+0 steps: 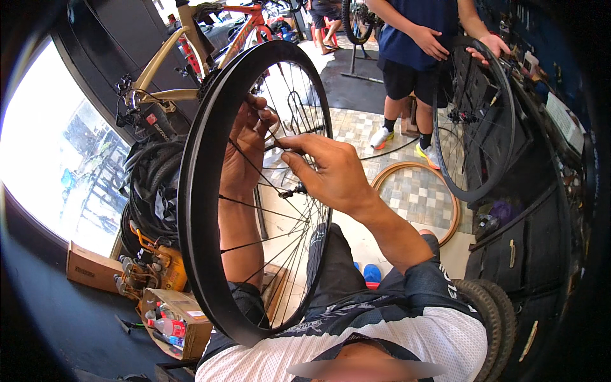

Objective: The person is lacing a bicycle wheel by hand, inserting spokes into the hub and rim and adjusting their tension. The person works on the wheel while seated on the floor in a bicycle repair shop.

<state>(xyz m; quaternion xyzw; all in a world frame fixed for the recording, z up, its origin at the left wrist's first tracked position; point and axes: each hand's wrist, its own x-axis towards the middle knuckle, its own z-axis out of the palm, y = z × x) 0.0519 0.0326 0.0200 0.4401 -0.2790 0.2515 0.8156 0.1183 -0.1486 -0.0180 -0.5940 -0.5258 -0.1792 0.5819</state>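
Note:
A black bicycle wheel (202, 184) with a deep rim and thin black spokes stands upright in front of my chest, tilted slightly. Its hub (294, 191) shows just below my right hand. My left hand (245, 149) reaches up behind the near side of the rim, its fingers curled closed at a spoke, and the rim hides part of it. Close beside it, my right hand (334, 167) pinches a dark spoke between thumb and forefinger. The exact grip of the left fingertips is hard to make out.
Another person (417, 32) stands ahead on the right, handling a second black wheel (474, 121). A brown hoop-shaped rim or tire (453, 216) lies on the tiled floor. At left are a gold bicycle frame (156, 70), black tires (156, 169) and a cardboard box (197, 334) of bottles.

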